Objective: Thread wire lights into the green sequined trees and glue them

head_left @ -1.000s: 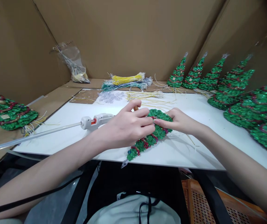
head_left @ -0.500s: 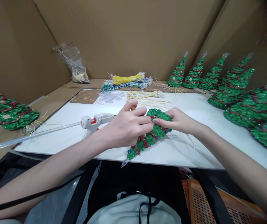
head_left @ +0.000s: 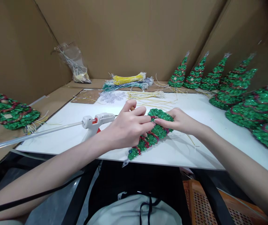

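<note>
A small green Christmas tree [head_left: 158, 136] with red garland lies tilted over the white board, its clear pointed tip [head_left: 125, 162] toward me at the table's front edge. My right hand [head_left: 171, 120] grips it near its wide base, thumb on top. Over the tree's middle, my left hand [head_left: 134, 125] is closed, its fingers curled against the garland. A rounded tan end [head_left: 132, 108] shows between its thumb and index finger; the rest of that thing is hidden. Both hands' fingertips nearly meet at the tree's side.
A white glue gun [head_left: 96, 122] with a long glue stick stands left of my left hand. Bundled wires [head_left: 128, 81], clear plastic pieces [head_left: 111, 97] and a plastic bag [head_left: 74, 64] are at the back. More trees stand right [head_left: 234, 84] and left [head_left: 9, 109].
Almost nothing differs. The view has shifted slightly; both hands keep their places on the tree.
</note>
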### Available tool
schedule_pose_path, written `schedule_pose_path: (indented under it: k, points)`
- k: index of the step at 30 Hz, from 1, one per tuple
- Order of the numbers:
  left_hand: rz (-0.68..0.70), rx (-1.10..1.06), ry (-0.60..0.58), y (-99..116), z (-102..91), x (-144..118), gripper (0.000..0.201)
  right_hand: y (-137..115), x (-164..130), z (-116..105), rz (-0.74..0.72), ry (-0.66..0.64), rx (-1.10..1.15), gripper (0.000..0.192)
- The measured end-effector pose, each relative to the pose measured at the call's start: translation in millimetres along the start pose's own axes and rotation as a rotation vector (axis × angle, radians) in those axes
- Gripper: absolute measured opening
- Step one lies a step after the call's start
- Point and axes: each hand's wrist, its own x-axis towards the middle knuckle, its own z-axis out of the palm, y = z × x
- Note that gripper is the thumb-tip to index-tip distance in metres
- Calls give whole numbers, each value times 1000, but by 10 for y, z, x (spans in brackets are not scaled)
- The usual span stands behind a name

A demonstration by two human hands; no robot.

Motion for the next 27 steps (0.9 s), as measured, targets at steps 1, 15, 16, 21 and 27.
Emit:
schedule_pose_path:
  k: [1,15,16,21,27]
  points:
    - [-6,0,5,4,5,-3,20,0,0,1,-1,1,0,64]
    - [-150,20,36,118,28,-66,20,11,-11,-1,-39,-3,24,61]
    - [-155,24,36,125,27,-67,20,14,-10,-1,-37,-2,18,62]
    - [-171,43,36,140,3,-109,22,28,-4,-7,-19,-3,-32,64]
    - [-251,-20,-30,151,-30,-294,22,34,-27,-10,11,2,-51,63]
